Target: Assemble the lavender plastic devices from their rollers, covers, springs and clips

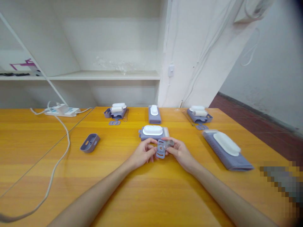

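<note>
My left hand (144, 153) pinches the left edge of a flat purple-grey plastic plate (161, 148) with slots and a round centre, held upright above the table. My right hand (181, 154) is closed at the plate's right side on a small greyish, coil-like piece (169, 143), blurred, perhaps a spring. Whether this piece is joined to the plate I cannot tell. Just behind my hands lies a purple-grey plastic casing (148, 137) with a white bristled oval brush head (152, 130) on top.
Similar casings with white oval tops stand at back left (118, 113), back middle (154, 118) and back right (200, 116); a larger one (227, 149) lies at right. An open purple-grey shell (90, 143) sits left. A white cable (67, 142) runs from a power strip (62, 110).
</note>
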A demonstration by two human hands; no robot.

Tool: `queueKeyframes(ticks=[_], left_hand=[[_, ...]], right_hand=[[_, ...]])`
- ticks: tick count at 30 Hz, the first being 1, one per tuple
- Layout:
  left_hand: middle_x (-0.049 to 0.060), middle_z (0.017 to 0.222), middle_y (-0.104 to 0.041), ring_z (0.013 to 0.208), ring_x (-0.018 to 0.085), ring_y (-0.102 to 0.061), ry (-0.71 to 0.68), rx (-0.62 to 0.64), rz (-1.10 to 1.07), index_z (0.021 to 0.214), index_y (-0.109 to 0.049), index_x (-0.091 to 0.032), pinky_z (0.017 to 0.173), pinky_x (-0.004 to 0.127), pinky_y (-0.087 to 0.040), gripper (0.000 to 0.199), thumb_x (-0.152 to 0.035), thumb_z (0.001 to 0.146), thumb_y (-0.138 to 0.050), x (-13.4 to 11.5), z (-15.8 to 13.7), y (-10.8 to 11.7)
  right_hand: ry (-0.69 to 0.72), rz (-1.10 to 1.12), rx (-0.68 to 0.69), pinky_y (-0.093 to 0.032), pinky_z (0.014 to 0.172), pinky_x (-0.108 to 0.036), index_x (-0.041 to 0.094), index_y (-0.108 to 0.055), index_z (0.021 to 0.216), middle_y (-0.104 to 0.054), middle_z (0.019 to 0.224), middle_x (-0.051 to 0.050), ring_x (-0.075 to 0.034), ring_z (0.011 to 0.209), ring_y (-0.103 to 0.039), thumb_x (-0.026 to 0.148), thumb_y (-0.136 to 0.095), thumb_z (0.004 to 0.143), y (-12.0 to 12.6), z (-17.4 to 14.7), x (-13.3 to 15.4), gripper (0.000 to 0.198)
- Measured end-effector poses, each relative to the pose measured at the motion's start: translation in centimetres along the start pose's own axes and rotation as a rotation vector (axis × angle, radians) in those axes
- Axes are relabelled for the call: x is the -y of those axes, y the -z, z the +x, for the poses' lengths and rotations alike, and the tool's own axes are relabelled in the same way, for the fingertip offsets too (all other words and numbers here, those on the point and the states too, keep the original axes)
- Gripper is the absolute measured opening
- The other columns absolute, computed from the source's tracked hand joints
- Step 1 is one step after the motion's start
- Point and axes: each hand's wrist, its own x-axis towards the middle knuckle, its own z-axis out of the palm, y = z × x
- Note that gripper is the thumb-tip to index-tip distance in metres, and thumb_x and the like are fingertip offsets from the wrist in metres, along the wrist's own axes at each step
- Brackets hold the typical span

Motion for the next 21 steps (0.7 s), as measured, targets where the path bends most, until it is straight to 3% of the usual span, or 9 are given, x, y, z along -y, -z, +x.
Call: queueKeyframes(ticks=[4, 8, 13, 21], left_hand=[[-0.005, 0.067, -0.056, 0.042, 0.005, -0.047, -0.04, -0.09, 0.043, 0.116, -0.04, -0.019, 0.038, 0.015, -0.033, 0.05, -0.045, 0.078, -0.06, -0.1, -0.5, -0.7], [-0.002, 0.078, -0.057, 0.048, 0.005, -0.046, -0.114, -0.174, 0.186, 0.119, -0.042, -0.019, 0.042, 0.016, -0.033, 0.065, -0.04, 0.066, -0.073, 0.1, -0.5, -1.1], [-0.001, 0.072, -0.059, 0.05, 0.006, -0.044, -0.166, -0.283, 0.428, 0.097, -0.059, -0.017, 0.047, 0.019, -0.033, 0.032, -0.042, 0.077, -0.061, 0.0, -0.3, -1.2], [0.0, 0.078, -0.059, 0.056, 0.008, -0.047, -0.273, -0.327, 0.512, 0.089, -0.056, -0.017, 0.054, 0.021, -0.037, 0.023, -0.038, 0.085, -0.052, -0.4, -1.0, -1.3]], right_hand=[[-0.008, 0.008, -0.059, -0.043, 0.062, -0.025, 0.016, -0.057, 0.108, -0.06, 0.068, 0.002, -0.011, 0.061, -0.056, 0.027, -0.066, 0.075, -0.2, 0.2, -0.1, 0.037], [0.002, -0.037, -0.076, -0.044, 0.061, -0.025, 0.016, -0.058, 0.106, -0.059, 0.066, 0.003, -0.011, 0.06, -0.056, 0.03, -0.067, 0.073, -0.6, 0.1, 0.2, 0.037], [0.063, -0.159, -0.024, -0.046, 0.064, -0.027, 0.016, -0.056, 0.109, -0.059, 0.068, 0.002, -0.012, 0.063, -0.058, 0.031, -0.062, 0.077, -1.4, -0.6, 0.7, 0.036], [0.158, -0.326, -0.007, -0.049, 0.07, -0.03, 0.018, -0.057, 0.11, -0.063, 0.089, -0.005, -0.015, 0.077, -0.059, 0.033, -0.054, 0.085, -1.6, -1.0, 0.3, 0.029]])
